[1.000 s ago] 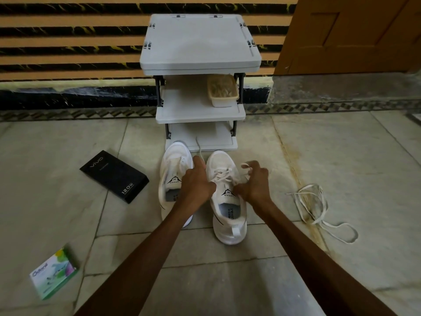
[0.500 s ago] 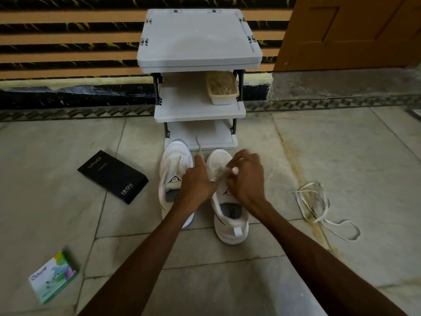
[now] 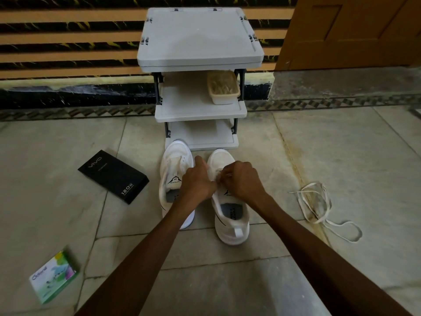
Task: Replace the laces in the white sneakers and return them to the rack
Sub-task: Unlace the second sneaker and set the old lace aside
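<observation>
White sneakers (image 3: 175, 166) are stood side by side on the floor, toes against the foot of the grey rack (image 3: 200, 37). The right sneaker (image 3: 231, 215) is being laced; its heel tab and printed insole are seen. The left grip (image 3: 198, 180) is curled tight over its tongue, and what it holds cannot be told. The right grip (image 3: 241, 179) is pinched on the blurred white lace (image 3: 218, 175). Since a second ago, the right grip has been brought in from the shoe's outer edge to meet the left.
</observation>
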The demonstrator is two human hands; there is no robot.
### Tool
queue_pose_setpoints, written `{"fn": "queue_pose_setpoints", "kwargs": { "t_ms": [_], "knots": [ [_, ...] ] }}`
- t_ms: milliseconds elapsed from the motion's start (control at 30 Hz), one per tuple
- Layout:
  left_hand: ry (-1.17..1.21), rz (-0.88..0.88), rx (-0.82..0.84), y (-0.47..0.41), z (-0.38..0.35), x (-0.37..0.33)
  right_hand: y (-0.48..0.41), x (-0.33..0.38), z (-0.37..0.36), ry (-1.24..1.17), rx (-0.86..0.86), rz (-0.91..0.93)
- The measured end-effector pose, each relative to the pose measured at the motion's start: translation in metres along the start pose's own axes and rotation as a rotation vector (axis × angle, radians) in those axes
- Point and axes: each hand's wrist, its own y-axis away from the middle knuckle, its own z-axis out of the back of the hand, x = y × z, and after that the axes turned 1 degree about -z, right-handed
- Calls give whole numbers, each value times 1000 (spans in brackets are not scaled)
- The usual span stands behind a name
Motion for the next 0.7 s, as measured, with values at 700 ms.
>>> {"fn": "queue_pose_setpoints", "kwargs": {
  "t_ms": [700],
  "knots": [
    [-118, -60, 80, -10, -5, 10, 3, -18, 25, -504, -193, -23]
  ]
}}
